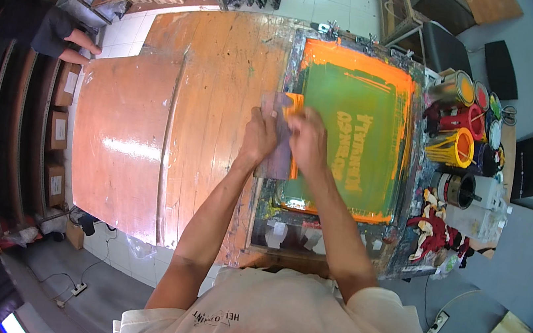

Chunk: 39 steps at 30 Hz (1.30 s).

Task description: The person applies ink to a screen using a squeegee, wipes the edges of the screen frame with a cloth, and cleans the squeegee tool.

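Both of my hands grip a wooden squeegee (285,105) standing at the left edge of a screen-printing frame (359,58). My left hand (258,139) wraps the squeegee's left side, my right hand (308,143) presses on its right side. The squeegee's blade is coated with orange ink. The green mesh (361,98) carries orange ink around its border and a pale lettered stencil in the middle. The frame lies flat on a long wooden table (152,126).
Open ink cans (458,147) in orange, red, yellow and other colours stand to the right of the frame, with stained rags (435,230). Another person's arm (72,43) shows at upper left. Shelves with cardboard boxes (58,131) run along the left.
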Motion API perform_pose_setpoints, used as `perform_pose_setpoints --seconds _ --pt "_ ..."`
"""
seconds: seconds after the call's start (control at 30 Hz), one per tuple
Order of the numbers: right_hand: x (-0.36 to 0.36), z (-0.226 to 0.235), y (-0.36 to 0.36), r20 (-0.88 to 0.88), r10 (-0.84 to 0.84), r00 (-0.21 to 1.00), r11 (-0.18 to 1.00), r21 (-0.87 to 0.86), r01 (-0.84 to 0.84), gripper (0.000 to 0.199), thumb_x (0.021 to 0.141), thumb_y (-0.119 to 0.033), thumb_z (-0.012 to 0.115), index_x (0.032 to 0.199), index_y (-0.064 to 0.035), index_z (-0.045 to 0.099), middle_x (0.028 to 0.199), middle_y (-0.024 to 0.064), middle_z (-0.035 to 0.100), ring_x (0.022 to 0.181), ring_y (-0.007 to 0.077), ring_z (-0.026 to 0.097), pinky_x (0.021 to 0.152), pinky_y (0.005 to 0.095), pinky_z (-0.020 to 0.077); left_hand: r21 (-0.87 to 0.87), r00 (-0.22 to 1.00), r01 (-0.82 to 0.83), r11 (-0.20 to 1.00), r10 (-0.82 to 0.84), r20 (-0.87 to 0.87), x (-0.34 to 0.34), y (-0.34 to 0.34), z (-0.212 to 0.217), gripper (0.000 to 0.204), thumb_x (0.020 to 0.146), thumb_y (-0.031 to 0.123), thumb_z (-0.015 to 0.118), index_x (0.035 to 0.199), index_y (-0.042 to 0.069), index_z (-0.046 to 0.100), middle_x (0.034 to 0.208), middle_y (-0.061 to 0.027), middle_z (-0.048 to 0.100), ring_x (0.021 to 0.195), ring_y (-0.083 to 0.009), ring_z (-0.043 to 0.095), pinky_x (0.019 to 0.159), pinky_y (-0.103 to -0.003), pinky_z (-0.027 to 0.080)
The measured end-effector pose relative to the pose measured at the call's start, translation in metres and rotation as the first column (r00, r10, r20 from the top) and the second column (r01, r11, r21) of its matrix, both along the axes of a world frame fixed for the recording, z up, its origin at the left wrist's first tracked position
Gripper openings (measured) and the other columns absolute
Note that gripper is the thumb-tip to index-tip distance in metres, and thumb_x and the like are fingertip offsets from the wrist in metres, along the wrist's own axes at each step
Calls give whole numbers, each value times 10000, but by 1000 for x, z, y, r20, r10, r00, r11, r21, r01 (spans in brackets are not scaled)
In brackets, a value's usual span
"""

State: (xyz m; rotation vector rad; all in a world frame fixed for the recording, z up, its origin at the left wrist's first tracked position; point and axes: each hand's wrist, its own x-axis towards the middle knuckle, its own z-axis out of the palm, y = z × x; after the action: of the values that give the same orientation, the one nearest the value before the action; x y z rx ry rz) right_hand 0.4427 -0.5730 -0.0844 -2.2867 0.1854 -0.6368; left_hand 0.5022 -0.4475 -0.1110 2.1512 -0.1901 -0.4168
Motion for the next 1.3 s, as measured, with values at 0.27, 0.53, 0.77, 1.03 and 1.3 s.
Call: perform_pose_setpoints --seconds 0.27,0.53,0.77,1.03,1.3 --pt "4 -6 11 -112 -106 988 994 24 109 170 768 75 643 900 1 721 907 185 614 858 363 621 765 444 502 -39 999 -30 999 28 -45 1 -2 1 436 1027 362 449 1056 -72 414 917 -443 579 886 -600 585 721 -586 466" --pt "41 -10 -2 -99 -146 984 989 -1 147 62 770 29 649 820 8 678 891 192 577 890 384 588 776 468 488 -35 1000 -11 999 12 3 2 -3 -2 385 1016 301 473 1070 -73 400 884 -440 585 855 -596 589 711 -591 469" --pt "48 -7 -4 -125 -147 981 989 -52 141 65 792 50 623 817 25 678 906 192 590 906 378 594 790 468 491 -11 999 -6 1000 6 -46 3 -4 7 374 1023 303 458 1079 -60 389 870 -436 586 845 -596 587 702 -591 468" --pt "-7 6 -7 -189 -58 980 900 414 133 144 810 98 608 923 59 689 838 159 679 722 297 663 668 372 541 -43 1000 -13 999 14 14 2 -2 -1 377 1023 306 455 1056 -65 393 860 -434 586 820 -589 596 678 -595 463" --pt "21 -10 -25 -229 -81 970 865 466 183 189 856 79 624 1036 27 651 807 96 673 668 184 659 614 309 530 -11 1000 17 1000 -17 7 5 -5 -11 380 1022 313 457 1087 -57 405 899 -431 576 828 -593 586 688 -604 462"
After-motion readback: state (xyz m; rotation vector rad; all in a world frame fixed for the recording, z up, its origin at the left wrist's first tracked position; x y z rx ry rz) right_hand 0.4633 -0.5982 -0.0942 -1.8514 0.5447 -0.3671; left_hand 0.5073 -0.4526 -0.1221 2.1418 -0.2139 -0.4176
